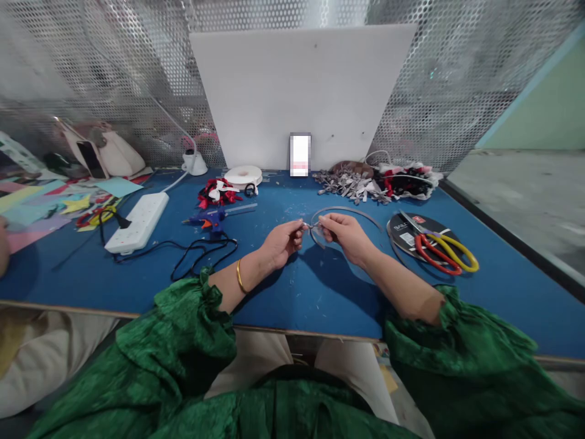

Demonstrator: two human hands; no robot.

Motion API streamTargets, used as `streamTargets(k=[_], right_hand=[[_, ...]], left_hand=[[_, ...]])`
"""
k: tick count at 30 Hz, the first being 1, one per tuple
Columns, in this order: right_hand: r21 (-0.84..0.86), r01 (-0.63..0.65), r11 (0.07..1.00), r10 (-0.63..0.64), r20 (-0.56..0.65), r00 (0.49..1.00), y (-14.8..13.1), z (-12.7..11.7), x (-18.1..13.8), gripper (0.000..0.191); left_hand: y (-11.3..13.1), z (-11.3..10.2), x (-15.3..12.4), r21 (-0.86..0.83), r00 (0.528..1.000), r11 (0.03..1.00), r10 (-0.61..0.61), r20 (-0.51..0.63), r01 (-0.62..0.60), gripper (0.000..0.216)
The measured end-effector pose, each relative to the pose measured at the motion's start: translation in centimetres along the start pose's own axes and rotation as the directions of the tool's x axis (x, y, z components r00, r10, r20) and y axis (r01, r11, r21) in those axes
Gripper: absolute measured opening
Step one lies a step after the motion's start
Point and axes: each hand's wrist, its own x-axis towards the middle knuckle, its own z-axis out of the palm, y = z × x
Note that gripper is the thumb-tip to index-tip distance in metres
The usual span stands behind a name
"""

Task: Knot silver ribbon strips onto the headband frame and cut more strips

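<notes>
Over the middle of the blue table, my left hand (pixel 282 244) and my right hand (pixel 351 236) face each other with their fingertips close together. Each pinches a part of a thin grey ribbon (pixel 364 214), which crosses or loops between them; the exact shape of that small part is hard to make out. The ribbon curves behind my right hand towards the right. Beyond my right forearm lies a black ribbon spool (pixel 402 236) with a label. Scissors (pixel 445 253) with red and yellow handles rest on it.
Left of my hands lie a blue glue gun (pixel 208 219) with its black cord and a white power strip (pixel 139 222). Behind are red and black bows (pixel 218 194), a white spool (pixel 243 175), a phone (pixel 300 155) and grey ribbon pieces (pixel 354 186). Another person's hand (pixel 3 244) shows far left.
</notes>
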Motion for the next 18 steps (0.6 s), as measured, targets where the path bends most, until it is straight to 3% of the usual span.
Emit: streamTargets(k=[5,11,18], right_hand=[[-0.019,0.021,1.000,-0.020,0.031,0.999,-0.16,0.09,-0.20,0.037],[0.223,-0.171,0.960,0.154,0.091,0.984,-0.04,-0.27,0.04,0.034],[0.310,-0.297,0.903,0.284,0.086,0.955,0.02,-0.31,0.24,0.032]], left_hand=[[0.17,0.28,-0.20,-0.008,1.000,1.000,0.016,-0.011,-0.017,0.023],[0.23,0.52,-0.55,0.115,0.991,0.987,0.123,-0.051,-0.116,0.040],[0.12,0.59,-0.74,0.235,0.972,0.948,0.230,-0.040,-0.215,0.037]])
